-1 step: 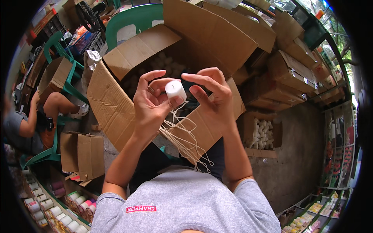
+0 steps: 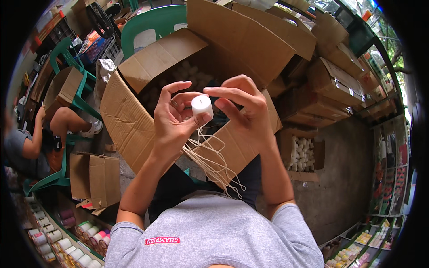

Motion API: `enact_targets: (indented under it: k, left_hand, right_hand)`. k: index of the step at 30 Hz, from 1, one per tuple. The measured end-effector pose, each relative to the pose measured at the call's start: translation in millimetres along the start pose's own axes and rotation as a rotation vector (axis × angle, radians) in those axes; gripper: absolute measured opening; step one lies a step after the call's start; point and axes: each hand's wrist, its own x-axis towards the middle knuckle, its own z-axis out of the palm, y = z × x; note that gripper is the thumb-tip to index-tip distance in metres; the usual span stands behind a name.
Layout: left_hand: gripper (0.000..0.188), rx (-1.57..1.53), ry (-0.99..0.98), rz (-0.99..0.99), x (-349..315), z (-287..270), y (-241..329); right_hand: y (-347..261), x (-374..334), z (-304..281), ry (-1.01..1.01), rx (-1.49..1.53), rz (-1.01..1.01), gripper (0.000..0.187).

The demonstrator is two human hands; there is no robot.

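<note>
My left hand (image 2: 173, 117) grips a short white candle (image 2: 202, 106) between thumb and fingers, its top facing up with a small dark mark in the middle. A bundle of thin off-white cords (image 2: 209, 156) hangs below that hand toward my lap; how its upper end is held is hidden. Beside the candle is my right hand (image 2: 243, 105), index finger stretched to the candle's top edge and thumb apart from it. Whether that fingertip touches the wax, I cannot tell. Both hands are above a large open cardboard box (image 2: 129, 120) with many white pieces (image 2: 187, 71) inside.
A smaller box of white pieces (image 2: 303, 154) stands on the floor at right, near stacked cartons (image 2: 330, 85). Behind the large box is a green chair (image 2: 152, 27). Another person (image 2: 31, 143) sits at far left. Shelves with candles (image 2: 67, 250) line the lower left.
My right index finger has come slightly left and down toward the candle's top. The candle has shifted slightly down in my left hand.
</note>
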Motion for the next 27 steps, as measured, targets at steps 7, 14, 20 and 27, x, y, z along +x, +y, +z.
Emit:
enact_targets:
  k: [7,14,20,27]
  left_hand:
    - [0.059,0.288,-0.134,0.041,5.2,-8.5,15.2]
    - [0.012,0.241,-0.202,0.12,4.8,-14.9,11.5]
    - [0.019,-0.14,-0.118,-0.23,6.9,-4.3,0.3]
    - [0.013,-0.042,-0.24,-0.295,7.0,-6.0,0.0]
  right_hand:
    - [-12.8,41.2,-13.4,-0.328,-0.39,-0.35,0.01]
    - [-9.5,37.1,-7.4,0.036,-0.368,-0.178,0.011]
    - [-12.0,8.0,11.0,-0.04,-0.184,-0.215,0.019]
    - [-12.2,-3.3,4.3,-0.056,-0.265,-0.225,0.023]
